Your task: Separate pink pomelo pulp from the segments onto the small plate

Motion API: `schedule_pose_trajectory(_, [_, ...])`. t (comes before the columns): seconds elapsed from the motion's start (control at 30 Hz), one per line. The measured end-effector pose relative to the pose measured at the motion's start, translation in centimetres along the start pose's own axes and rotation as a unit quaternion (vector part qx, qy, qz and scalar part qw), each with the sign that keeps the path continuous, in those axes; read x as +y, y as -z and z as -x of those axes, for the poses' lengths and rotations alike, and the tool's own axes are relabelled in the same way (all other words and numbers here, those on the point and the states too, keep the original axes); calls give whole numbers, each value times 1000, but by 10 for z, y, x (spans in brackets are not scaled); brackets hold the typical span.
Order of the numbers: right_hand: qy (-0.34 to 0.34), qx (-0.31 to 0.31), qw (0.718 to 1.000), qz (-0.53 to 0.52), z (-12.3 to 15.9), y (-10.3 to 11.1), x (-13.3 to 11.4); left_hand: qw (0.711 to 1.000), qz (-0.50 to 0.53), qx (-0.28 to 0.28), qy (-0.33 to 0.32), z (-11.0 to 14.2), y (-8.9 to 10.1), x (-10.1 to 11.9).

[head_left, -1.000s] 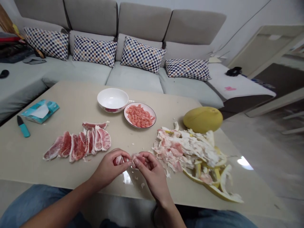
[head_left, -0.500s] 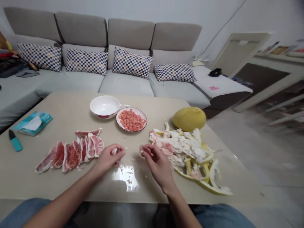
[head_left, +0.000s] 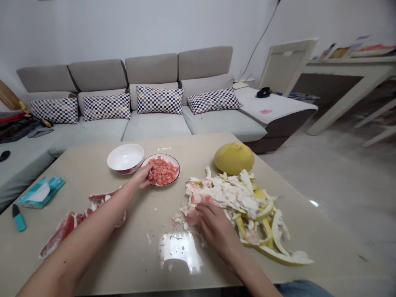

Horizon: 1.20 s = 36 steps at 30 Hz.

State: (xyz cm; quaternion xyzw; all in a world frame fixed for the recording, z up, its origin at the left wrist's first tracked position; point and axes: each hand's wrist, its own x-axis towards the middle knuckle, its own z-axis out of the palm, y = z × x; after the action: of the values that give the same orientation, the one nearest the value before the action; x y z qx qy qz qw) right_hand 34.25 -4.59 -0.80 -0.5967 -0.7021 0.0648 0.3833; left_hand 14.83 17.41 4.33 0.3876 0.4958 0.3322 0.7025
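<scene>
My left hand (head_left: 142, 178) reaches to the near left rim of a dark-edged plate (head_left: 177, 162). Its fingers are closed on a bit of pomelo flesh (head_left: 150, 175), beside the loose pink pulp (head_left: 165, 170) heaped there. Over the near left side of a pile of white pith and membrane scraps (head_left: 229, 192), my right hand (head_left: 216, 227) lies with fingers stretched out, touching the scraps. My left forearm partly covers a row of pomelo segments (head_left: 58, 235).
A white bowl (head_left: 125, 156) adjoins the plate. Behind the scraps rests a whole yellow pomelo (head_left: 234, 158); curved peel strips (head_left: 287, 256) lie at right. A teal-handled knife (head_left: 19, 220) and tissue pack (head_left: 43, 192) are at far left. A sofa (head_left: 157, 123) stands beyond the table.
My left hand has moved forward from the table's middle to the plate. My right hand has shifted right and down to the peel scraps. The view has tilted up and turned right.
</scene>
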Motion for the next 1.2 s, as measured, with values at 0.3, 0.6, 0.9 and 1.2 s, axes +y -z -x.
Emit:
schedule_pose_trajectory(0.3, [-147,-89,948,-269,-7,-21,-76,977,203,-64,28,118,18,-48])
schedule_pose_trajectory(0.6, [-234,-41,866,-440,-7,-86,-148,964,221,-45,-139,173,42,-89])
schedule_pose_trajectory(0.9, [-22,-15,961,-274,-14,-76,-151,979,152,-81,-112,183,61,-88])
schedule_pose_trajectory(1.2, [8,-77,971,-228,-21,-68,-138,981,148,-126,-19,177,67,-99])
